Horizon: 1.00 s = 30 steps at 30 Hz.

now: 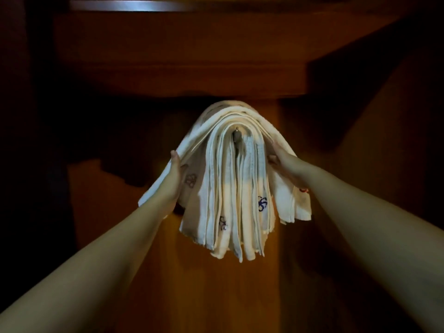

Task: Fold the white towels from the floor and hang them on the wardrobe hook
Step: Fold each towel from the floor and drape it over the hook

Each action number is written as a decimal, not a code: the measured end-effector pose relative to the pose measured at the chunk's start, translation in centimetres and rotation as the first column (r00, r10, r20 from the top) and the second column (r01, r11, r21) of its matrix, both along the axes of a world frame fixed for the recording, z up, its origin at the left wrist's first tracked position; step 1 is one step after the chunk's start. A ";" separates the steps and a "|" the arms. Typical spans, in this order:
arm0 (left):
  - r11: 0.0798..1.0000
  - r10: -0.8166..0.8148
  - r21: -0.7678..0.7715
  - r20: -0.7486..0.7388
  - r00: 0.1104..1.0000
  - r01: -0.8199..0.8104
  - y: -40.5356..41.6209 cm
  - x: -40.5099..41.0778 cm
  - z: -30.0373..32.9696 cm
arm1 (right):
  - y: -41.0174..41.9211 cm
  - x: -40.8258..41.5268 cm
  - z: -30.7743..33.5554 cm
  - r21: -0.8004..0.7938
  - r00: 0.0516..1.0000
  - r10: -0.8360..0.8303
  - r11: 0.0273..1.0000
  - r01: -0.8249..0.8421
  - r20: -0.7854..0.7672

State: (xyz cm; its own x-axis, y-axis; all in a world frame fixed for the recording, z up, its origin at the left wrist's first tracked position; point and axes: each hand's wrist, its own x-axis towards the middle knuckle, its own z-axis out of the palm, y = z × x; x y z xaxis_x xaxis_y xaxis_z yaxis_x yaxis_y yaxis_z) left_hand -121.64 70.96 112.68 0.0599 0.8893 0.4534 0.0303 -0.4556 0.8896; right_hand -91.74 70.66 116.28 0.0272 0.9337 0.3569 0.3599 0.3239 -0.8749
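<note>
Here your two hands flank a thick bundle of folded white towels (230, 188) draped over one metal hook (236, 134) on the dark wooden wardrobe (182, 75) — too many layers packed together to count exactly, though more than ten edges hang down. Your left hand (173, 179) lies flat against the outer left fold, fingers straight, thumb just under the cloth edge. Your right hand (284, 165) presses the outer right fold the same way, fingers extended and partly hidden behind the fabric — neither hand is curled around anything. Four small embroidered marks show: two blue ones (262, 203) low in the middle, one brownish (191, 180) by your left hand, one red (303, 189) by your right wrist.
</note>
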 end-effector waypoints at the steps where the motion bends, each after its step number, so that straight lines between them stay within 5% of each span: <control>1: 0.996 0.008 -0.090 0.016 1.000 -0.007 0.0 -0.3 -0.8 | -0.2 -0.1 -0.7 -0.029 1.000 -0.013 0.999 0.014 0.017; 7: 0.934 0.089 -0.351 0.072 0.993 -0.058 -1.8 -0.7 -5.9 | -2.1 -0.8 -5.8 -0.243 0.987 -0.134 0.958 0.152 0.088; 11: 0.904 0.012 -0.427 -0.042 0.999 -0.029 -4.0 0.0 -7.8 | -4.5 -2.2 -8.7 -0.333 0.979 -0.136 0.926 0.180 0.151; 21: 0.909 -0.147 -0.416 -0.267 0.952 0.023 -11.2 -2.4 -12.3 | -14.1 -5.7 -13.3 -0.312 0.930 -0.125 0.920 0.239 0.345; 30: 0.980 -0.178 -0.184 -0.651 0.738 0.074 -21.1 -7.1 -20.4 | -26.0 -11.4 -21.3 -0.255 0.770 -0.180 0.877 0.407 0.613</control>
